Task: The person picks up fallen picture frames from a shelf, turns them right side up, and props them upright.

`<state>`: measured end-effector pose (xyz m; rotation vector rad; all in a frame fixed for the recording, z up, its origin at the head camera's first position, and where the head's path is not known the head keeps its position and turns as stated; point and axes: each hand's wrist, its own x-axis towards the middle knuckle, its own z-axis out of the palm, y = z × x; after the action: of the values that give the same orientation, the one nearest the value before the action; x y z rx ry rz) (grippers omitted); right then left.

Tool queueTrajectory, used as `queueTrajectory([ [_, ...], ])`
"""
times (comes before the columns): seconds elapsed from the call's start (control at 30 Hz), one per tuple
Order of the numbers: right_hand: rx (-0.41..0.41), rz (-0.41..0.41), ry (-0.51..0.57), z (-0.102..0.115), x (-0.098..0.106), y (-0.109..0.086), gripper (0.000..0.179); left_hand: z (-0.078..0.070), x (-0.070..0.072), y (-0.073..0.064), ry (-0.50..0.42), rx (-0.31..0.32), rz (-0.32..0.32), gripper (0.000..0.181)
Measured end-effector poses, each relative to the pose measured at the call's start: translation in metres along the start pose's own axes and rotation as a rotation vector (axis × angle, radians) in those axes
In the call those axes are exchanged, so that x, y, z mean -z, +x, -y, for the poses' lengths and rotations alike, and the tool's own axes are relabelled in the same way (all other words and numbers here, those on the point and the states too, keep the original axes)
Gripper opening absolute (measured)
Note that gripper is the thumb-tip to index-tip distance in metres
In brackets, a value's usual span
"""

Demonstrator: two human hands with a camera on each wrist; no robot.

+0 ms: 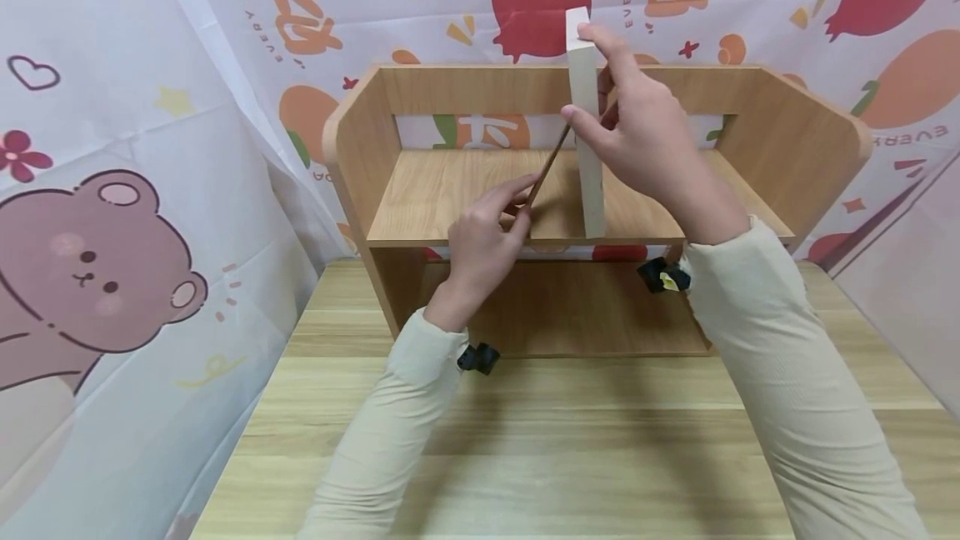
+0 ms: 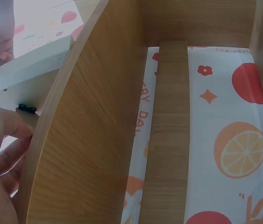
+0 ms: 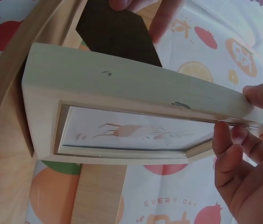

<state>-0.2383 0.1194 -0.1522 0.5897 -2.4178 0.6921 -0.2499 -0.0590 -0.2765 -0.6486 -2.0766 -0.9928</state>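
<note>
Noted picture frame (image 1: 588,186) upright on the upper board of wooden shelf (image 1: 442,194), close to its front edge. Held in right grip (image 1: 648,127), with thumb and curled fingers closed about the pale edge. Pinched in left grip (image 1: 486,236), nearly closed: dark brown stand (image 3: 115,33), slanting out behind. Judged light and stiff, probably not very slippery; possibly glazed in front, cannot tell, so treat as fragile. Best taken by the thick outer edges, clear of printed picture (image 3: 122,131), without straining the thin stand. Logged: square-cut, smooth edges with dark scuffs (image 3: 182,105); flat, angular stand; wood-grain shelf boards; creased, fruit-printed cloth (image 1: 420,32) behind.
</note>
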Motion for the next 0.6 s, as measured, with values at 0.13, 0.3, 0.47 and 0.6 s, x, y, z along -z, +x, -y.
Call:
queueTrajectory([
  [0.13,0.011,0.021,-0.009,0.0024,-0.0018,0.0021,0.064,0.0016,0.002,-0.0007,0.001,0.005,0.004,0.032],
  [0.3,0.04,0.049,-0.012,0.0045,-0.0032,0.0048,0.064,0.0027,0.0042,-0.0021,0.021,0.005,0.007,0.03],
  [0.47,0.057,0.057,0.018,0.0013,-0.0041,0.0063,0.062,0.0042,0.0044,-0.0023,0.03,0.002,0.001,0.03],
  [0.6,0.089,0.048,0.045,-0.0016,-0.0045,0.0067,0.056,0.0042,0.0058,-0.0019,0.031,0.011,0.012,0.028],
])
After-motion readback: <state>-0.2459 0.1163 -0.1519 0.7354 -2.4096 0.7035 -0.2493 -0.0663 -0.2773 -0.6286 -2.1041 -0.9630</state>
